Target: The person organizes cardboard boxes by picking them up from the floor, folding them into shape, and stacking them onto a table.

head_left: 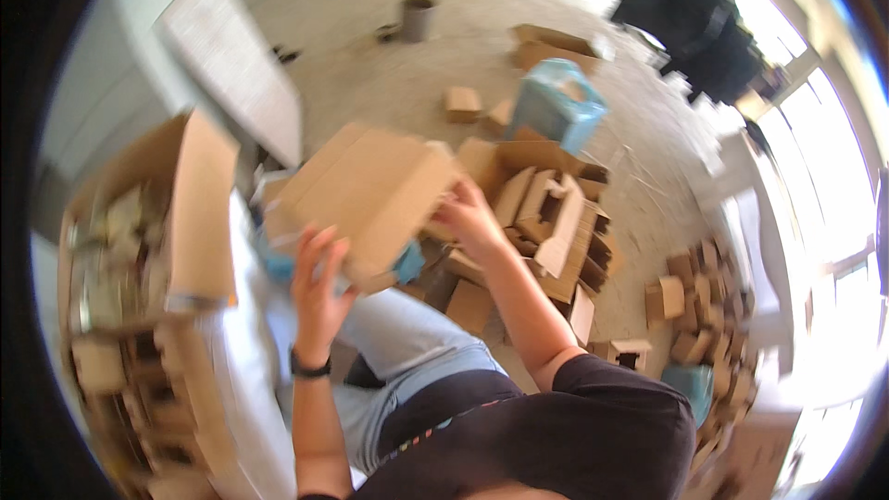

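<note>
A brown cardboard box [361, 194] is held tilted above my lap, a little left of the middle. My right hand [468, 213] grips it by its right side, with the fingertips partly hidden at the edge. My left hand [319, 292] is at the box's near left corner, its fingers spread and apart; whether they press on the cardboard is hard to make out. Beneath the box, bits of blue material [407, 262] show beside my knee.
On my left stands a large open carton [206, 213] with blurred contents. To the right lie a big carton with cardboard inserts [546, 213] and a blue plastic bag [560, 106]. Several small boxes [665, 299] are piled far right. A grey bin [417, 18] stands farther off.
</note>
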Demonstrator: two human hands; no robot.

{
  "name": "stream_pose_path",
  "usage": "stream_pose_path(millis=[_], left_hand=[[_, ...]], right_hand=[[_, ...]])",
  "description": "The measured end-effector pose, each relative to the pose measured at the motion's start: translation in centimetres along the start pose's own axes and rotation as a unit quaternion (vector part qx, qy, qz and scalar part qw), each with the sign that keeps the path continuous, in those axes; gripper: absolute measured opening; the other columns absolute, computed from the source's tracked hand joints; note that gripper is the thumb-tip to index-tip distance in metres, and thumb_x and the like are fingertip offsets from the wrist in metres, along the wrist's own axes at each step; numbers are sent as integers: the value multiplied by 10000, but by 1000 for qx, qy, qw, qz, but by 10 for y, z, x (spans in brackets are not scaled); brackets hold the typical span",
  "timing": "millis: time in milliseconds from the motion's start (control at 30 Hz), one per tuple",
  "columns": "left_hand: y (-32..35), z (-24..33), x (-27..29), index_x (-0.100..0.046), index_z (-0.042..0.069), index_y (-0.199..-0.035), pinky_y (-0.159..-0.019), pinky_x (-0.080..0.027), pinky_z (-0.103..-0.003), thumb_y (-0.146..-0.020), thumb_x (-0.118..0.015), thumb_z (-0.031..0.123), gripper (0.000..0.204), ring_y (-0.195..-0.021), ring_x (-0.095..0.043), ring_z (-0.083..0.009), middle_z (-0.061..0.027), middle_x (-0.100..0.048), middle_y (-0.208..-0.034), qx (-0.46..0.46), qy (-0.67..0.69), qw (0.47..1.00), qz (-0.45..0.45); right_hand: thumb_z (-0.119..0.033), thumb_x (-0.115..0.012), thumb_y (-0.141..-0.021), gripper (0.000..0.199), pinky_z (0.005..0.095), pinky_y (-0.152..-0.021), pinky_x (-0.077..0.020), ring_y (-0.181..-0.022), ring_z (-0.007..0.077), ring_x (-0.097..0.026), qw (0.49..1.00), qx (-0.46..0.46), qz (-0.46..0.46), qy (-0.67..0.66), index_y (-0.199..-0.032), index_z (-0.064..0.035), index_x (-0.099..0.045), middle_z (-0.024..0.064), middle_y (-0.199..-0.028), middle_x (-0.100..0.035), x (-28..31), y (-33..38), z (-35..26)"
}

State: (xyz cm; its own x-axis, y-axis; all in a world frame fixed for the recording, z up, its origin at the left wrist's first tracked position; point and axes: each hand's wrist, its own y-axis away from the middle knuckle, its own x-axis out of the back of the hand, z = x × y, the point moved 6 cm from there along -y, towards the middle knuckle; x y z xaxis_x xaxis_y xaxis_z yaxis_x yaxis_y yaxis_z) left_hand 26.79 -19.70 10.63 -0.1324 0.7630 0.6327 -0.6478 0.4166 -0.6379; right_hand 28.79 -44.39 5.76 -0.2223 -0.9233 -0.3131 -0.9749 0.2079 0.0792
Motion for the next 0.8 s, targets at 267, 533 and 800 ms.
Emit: stream_pose_path(millis=[267, 533, 800], left_hand=[[5, -12, 22, -481, 172, -1272, -979, -455, -398, -503, -730, -74, 845, -1260, -427, -321, -58, -476, -1309, -44, 6, 999, 18], [27, -37, 14, -300, 98, -1404, -1060, -333, -416, -544, -845, 97, 1018, -1295, -362, -257, -102, -372, -1380, 191, 322, 924, 78], [55, -71, 2, -210, 47, -1452, -1061, -292, -374, -681, -772, 180, 963, -1304, -338, -203, -87, -350, -1410, 311, 483, 815, 78]], right_hand=[[-397, -419, -909, 510, 466, -961, -390, -1188, 230, -473, 982, -83, -96, -143, -1283, -52, -461, 89, -1277, -514, 14, -2, 1], [-557, -319, -947, 677, 414, -1078, -234, -1319, 231, -317, 975, -61, -200, -80, -1397, -50, -322, 89, -1417, -368, -16, -4, -8], [-363, -589, -893, 647, 356, -1070, -265, -1291, 206, -367, 972, -4, -213, 103, -1373, 0, -350, 126, -1378, -417, -40, 12, -3]])
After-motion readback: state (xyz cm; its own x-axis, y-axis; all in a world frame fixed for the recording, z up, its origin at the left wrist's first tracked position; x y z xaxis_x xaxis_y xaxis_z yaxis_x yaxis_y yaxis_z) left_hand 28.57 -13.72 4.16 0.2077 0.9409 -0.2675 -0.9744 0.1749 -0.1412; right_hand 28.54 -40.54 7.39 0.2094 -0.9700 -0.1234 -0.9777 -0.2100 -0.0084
